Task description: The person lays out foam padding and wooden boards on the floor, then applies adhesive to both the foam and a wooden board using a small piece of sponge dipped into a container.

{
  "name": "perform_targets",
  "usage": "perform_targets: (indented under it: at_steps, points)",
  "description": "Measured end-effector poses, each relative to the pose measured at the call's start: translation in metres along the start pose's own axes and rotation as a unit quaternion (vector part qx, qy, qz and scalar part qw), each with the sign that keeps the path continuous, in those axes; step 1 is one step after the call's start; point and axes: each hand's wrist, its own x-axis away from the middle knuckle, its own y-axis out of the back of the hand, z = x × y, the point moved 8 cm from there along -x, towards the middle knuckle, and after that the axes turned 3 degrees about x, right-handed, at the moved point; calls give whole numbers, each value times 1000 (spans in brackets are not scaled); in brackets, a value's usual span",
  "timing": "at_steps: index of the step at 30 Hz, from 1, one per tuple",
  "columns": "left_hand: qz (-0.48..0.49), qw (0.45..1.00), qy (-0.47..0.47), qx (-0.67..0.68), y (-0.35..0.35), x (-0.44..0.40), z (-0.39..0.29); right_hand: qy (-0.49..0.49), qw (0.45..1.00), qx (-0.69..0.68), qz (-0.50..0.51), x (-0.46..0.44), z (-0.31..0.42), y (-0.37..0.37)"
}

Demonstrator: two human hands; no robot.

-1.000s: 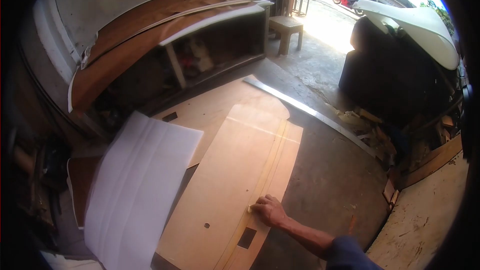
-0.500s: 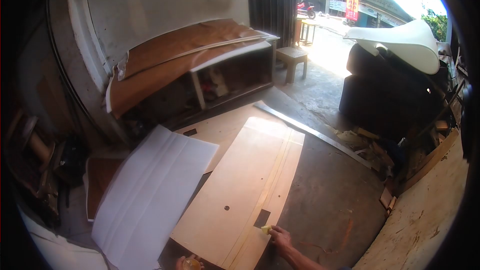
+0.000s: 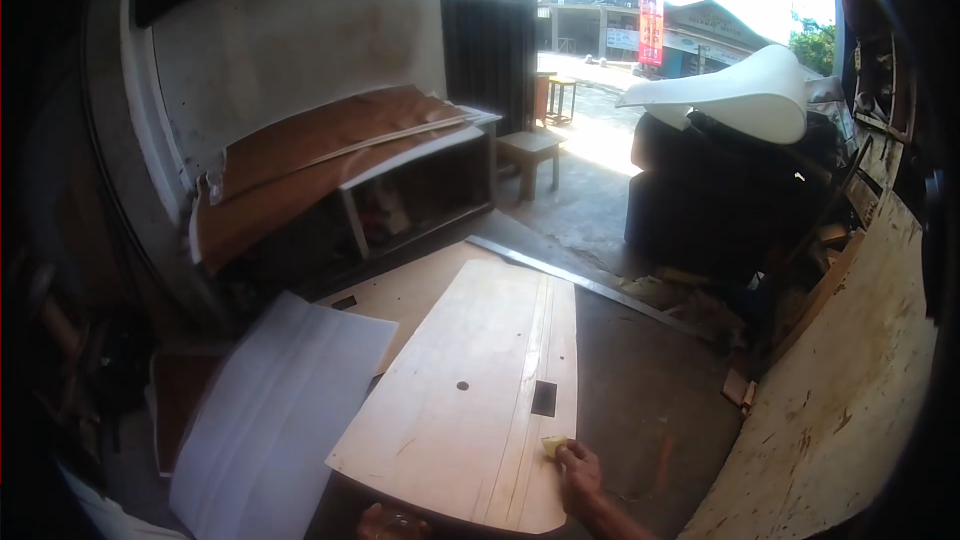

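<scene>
A long plywood panel (image 3: 450, 340) lies in front of me, with a dark rectangular cutout, small round holes and a shiny strip along its right side. My right hand (image 3: 580, 475) pinches a small pale-yellow piece (image 3: 553, 446) against the panel's near right part, just below the cutout. Whether that piece is foam or a stiff spreader I cannot tell. At the bottom edge of the view, my left hand (image 3: 380, 522) is closed around a small container, mostly out of sight, just off the panel's near edge.
White sheets (image 3: 285, 400) lie left of the panel, and another plywood piece (image 3: 410, 285) lies beneath its far end. A metal straightedge (image 3: 580, 280) stretches across the far side. Brown covering (image 3: 330, 135) drapes a low cabinet; a wooden stool (image 3: 530, 150) stands near the doorway.
The view has tilted up and turned right. My right hand has moved the yellow piece nearer the panel's right edge, farther below the cutout. The left hand's container shows less.
</scene>
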Motion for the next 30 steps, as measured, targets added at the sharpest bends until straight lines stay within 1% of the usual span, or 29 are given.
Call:
perform_targets:
  at_steps: [1,2,3,4,5,6,7,8,9,10,12,13,14,16,17,19,20,21,22,24,26,27,28,29,30]
  points:
    - [22,999,-22,7,-4,4,-5,-21,1000,-15,11,12,-5,-2]
    - [20,1000,-16,10,20,4,-12,-30,998,50,27,24,-8,-4]
    - [-41,996,-69,-33,72,6,-36,-74,990,101,68,39,-14,-8]
    - [-104,984,-121,-80,108,13,-61,-120,976,148,108,60,-11,-14]
    - [-111,984,-115,-82,114,23,-75,-177,960,116,183,80,-7,-26]
    - [-112,991,-78,11,117,37,-80,-214,919,137,302,85,-24,-29]
    - [-114,987,-44,103,117,52,-80,-232,886,164,366,93,-34,-25]
    - [-123,987,-42,98,115,63,-82,-244,849,186,431,101,-36,-27]
    - [-147,985,-58,63,113,71,-83,-253,806,253,471,100,-40,-22]
    - [-172,982,-76,29,115,82,-87,-272,801,282,452,87,-52,-14]
    - [-183,981,-69,6,143,94,-88,-127,847,354,376,35,-58,-8]
    - [-161,985,-45,42,135,94,-80,-42,856,421,298,0,-58,-5]
    - [-174,983,-48,45,156,99,-80,47,861,447,237,-29,-54,-10]
    - [-239,968,-65,40,168,105,-73,166,834,497,172,-80,-52,-27]
    - [-232,967,-96,37,205,107,-79,221,815,517,138,-103,-50,-37]
    - [-254,961,-101,41,200,114,-74,260,799,528,121,-119,-56,-53]
    - [-265,957,-104,46,191,114,-70,281,779,552,99,-121,-58,-60]
    - [-262,960,-97,18,177,115,-67,303,756,575,76,-123,-62,-68]
    - [-266,958,-102,18,175,118,-68,312,757,570,75,-113,-82,-73]
    - [-229,969,-78,40,168,118,-61,331,728,561,216,-70,-113,-93]
    - [-221,971,-87,30,165,122,-61,320,718,532,315,-31,-116,-103]
    - [-212,972,-97,21,163,123,-64,349,733,513,278,-39,-105,-101]
    - [-215,971,-98,22,164,125,-66,353,761,506,200,-62,-90,-91]
    - [-257,960,-106,36,163,131,-65,311,781,527,129,-91,-81,-77]
    - [-299,946,-113,49,166,139,-65,321,774,543,63,-110,-58,-68]
